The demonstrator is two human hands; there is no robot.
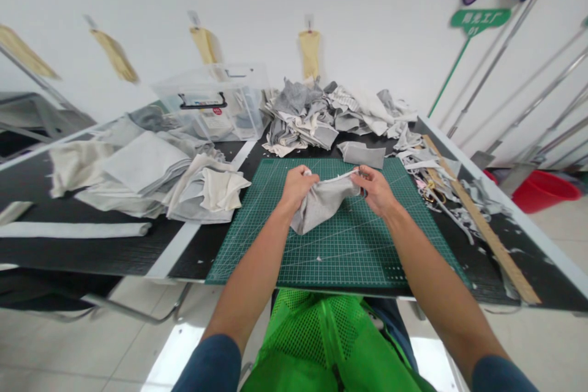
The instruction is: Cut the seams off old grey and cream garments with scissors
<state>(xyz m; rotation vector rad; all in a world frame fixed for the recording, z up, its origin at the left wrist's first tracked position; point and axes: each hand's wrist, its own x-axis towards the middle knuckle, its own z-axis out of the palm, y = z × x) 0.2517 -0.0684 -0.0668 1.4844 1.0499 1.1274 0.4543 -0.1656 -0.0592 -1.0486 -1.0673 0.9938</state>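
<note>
A piece of grey fabric point(323, 201) is stretched between my two hands, just above the green cutting mat point(340, 257). My left hand point(299, 187) pinches its upper left corner, and the cloth hangs down beside those fingers. At the upper right end, my right hand point(371, 187) grips the same edge, which looks pale and frayed. A dark bit shows by the right fingers, too small to make out. Behind my right hand, a flat grey scrap point(362, 154) lies at the mat's far edge.
Folded cloth stacks point(147, 162) lie left, a clear plastic box point(215, 107) behind them. A heap of fabric scraps point(303, 113) sits at the back. Along the right run a wooden ruler point(482, 220) and loose trimmings point(432, 190). A red bucket point(544, 190) stands beyond the table.
</note>
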